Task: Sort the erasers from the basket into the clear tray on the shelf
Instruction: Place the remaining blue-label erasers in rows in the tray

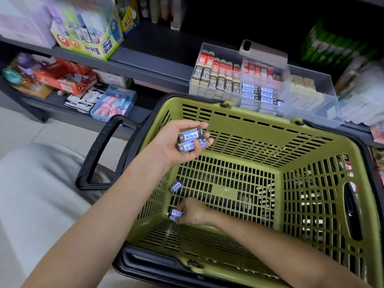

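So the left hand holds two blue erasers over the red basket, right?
Not quite. The basket is green, not red, as the head view shows. The left hand does hold two blue erasers over it.

Bare along the left forearm [116, 208] and the right forearm [286, 244], all the way from wrist to the frame's lower edge. Bare too at the left hand [168, 148] and the right hand [197, 210], small and slightly blurred on the right side. Dressed over the leg [35, 194] in pale grey cloth, plain and smooth, rounded at the knee, soft with blur.
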`<state>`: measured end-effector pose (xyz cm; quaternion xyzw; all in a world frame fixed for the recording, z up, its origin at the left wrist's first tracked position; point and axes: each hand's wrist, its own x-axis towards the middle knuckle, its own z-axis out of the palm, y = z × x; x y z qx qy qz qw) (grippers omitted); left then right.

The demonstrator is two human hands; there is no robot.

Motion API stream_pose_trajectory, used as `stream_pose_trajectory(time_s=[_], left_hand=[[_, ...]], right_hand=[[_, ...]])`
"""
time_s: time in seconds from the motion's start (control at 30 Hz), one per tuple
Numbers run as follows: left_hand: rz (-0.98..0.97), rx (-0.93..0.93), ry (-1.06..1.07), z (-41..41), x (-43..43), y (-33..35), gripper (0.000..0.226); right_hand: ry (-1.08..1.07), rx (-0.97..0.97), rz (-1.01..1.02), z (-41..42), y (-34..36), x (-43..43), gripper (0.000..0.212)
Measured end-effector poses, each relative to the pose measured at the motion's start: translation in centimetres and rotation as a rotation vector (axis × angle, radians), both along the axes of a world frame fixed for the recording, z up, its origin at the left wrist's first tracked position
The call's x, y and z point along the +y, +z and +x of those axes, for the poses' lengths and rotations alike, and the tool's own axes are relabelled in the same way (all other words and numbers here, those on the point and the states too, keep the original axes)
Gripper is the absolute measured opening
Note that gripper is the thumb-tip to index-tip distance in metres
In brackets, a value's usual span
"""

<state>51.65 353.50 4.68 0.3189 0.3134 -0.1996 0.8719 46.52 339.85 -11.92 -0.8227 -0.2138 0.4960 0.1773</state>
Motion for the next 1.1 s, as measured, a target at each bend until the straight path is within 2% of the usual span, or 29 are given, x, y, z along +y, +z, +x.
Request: stream_pose_trajectory(time_s=[0.07,0.13,0.27,0.33,0.4,0.53,0.6,0.67,0.7,0.8,0.83,0.97,1.03,1.1], left_hand=[[0.000,-0.002,0.004,-0.1,0.1,0.1,0.016],[-0.009,-0.006,0.007,-0.1,0.2,0.1,0.015],[-0.054,-0.007,0.023,-0.1,0.5,0.2,0.016],[-0.068,-0.011,0.033,-0.1,0.6,0.2,0.016],[-0.072,-0.023,0.039,-0.1,0.8,0.2,0.017],[-0.084,-0.038,0.039,-0.2,0.9,0.4,0.018],[-0.100,-0.045,0.046,-0.2,1.0,0.5,0.018],[-0.111,-0.060,0.051,-0.2,1.0,0.6,0.018],[-0.111,-0.065,0.054,-0.2,1.1,0.7,0.018],[-0.113,-0.064,0.068,-0.1,1.2,0.7,0.019],[-0.109,-0.064,0.071,-0.1,1.3,0.7,0.019],[-0.112,-0.067,0.072,-0.2,1.4,0.8,0.018],[-0.110,-0.064,0.073,-0.2,1.4,0.9,0.019],[-0.102,-0.057,0.078,-0.2,1.4,0.9,0.019]], right_hand=[[-0.001,0.059,0.010,0.4,0.3,-0.2,0.033],[-0.128,0.143,0.090,1.2,1.1,-0.7,0.004],[-0.547,0.184,0.281,4.1,2.6,-1.0,0.005],[-0.754,0.324,0.397,5.3,2.8,-0.7,0.017],[-0.870,0.500,0.512,6.0,2.9,-0.3,0.026],[-0.852,0.630,0.573,6.5,2.3,-0.3,0.037],[-0.840,0.690,0.590,6.6,1.8,-0.2,0.031],[-0.797,0.732,0.604,6.4,1.7,0.1,0.016],[-0.775,0.716,0.593,6.3,1.7,0.3,0.013],[-0.787,0.580,0.520,6.1,1.2,0.5,0.040],[-0.773,0.517,0.490,6.0,1.1,0.5,0.042],[-0.442,0.106,0.356,5.4,0.4,0.4,0.016],[-0.298,-0.012,0.335,5.1,0.1,0.6,0.006],[-0.116,-0.144,0.242,4.9,-0.5,0.7,0.035]])
